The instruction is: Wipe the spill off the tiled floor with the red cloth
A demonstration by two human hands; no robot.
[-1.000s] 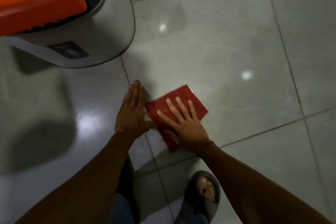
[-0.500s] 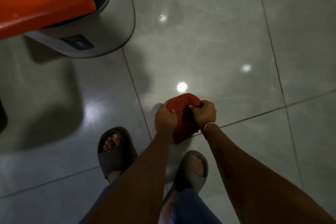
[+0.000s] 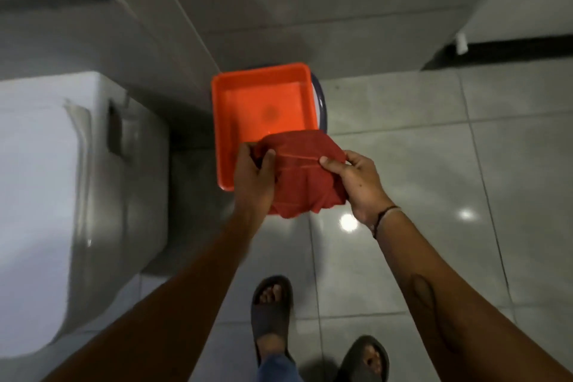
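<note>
Step in hand, as I judge it: red cloth (image 3: 297, 177) lifted off the floor, bunched between my hands just this side of the orange basin (image 3: 263, 108). Left hand (image 3: 252, 178) and right hand (image 3: 356, 183) apart, each clamped on a cloth edge, arms outstretched. Next: probably wring over basin.

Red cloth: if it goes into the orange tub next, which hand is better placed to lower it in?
Probably the left hand: it grips the red cloth directly over the orange tub's near edge, while the right hand holds the other side out over the tiled floor.
</note>
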